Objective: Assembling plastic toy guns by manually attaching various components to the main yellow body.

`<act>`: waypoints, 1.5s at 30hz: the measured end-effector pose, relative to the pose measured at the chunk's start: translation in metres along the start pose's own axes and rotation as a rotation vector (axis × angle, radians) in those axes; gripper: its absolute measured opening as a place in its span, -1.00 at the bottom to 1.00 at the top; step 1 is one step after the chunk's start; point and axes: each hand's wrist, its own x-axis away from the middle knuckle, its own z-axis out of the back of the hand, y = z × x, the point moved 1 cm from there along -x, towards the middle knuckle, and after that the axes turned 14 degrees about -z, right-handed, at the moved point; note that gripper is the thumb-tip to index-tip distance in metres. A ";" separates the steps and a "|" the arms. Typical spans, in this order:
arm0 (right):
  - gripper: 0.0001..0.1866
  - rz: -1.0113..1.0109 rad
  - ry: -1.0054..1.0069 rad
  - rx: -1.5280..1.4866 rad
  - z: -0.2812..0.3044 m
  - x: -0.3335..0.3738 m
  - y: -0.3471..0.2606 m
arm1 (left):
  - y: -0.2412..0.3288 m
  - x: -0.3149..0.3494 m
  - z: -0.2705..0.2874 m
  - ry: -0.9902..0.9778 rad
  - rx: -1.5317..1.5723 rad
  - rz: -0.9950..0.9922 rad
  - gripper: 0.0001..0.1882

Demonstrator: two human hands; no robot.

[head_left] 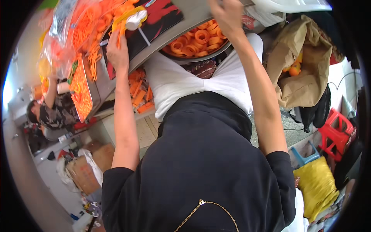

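My left hand (118,52) is raised at the table's near edge, its fingers closed on an orange-and-yellow plastic piece (123,23). A white rounded part (136,20) with a thin pale stick sits at the end of that piece. Under it lies a dark mat (164,17) with red shapes. At the top of the picture, above the bowl's right side, my right hand (228,17) is smeared by motion, so its fingers cannot be read. Between my knees, partly under the table edge, a round metal bowl (195,59) holds many orange rings (201,36).
Orange plastic parts (91,25) and clear bags heap up on the table's left. A tray of small orange pieces (82,91) stands at its end, near another person (54,104). A paper sack (305,69), red stool (337,133) and yellow cushion (316,185) are on the right.
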 end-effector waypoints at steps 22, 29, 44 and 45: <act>-0.65 -1.147 -0.051 -0.245 0.029 0.094 0.167 | 0.017 -0.005 0.007 0.069 0.034 0.094 -0.68; -0.68 -1.143 -0.023 -0.291 0.030 0.090 0.162 | 0.019 -0.008 0.007 0.054 0.009 0.092 -0.68; -0.70 -1.136 -0.105 -0.378 0.026 0.091 0.159 | -0.004 0.001 -0.003 0.022 -0.034 -0.029 -0.60; -0.70 -1.139 -0.106 -0.376 0.023 0.091 0.157 | -0.003 0.001 -0.002 0.021 -0.034 -0.026 -0.60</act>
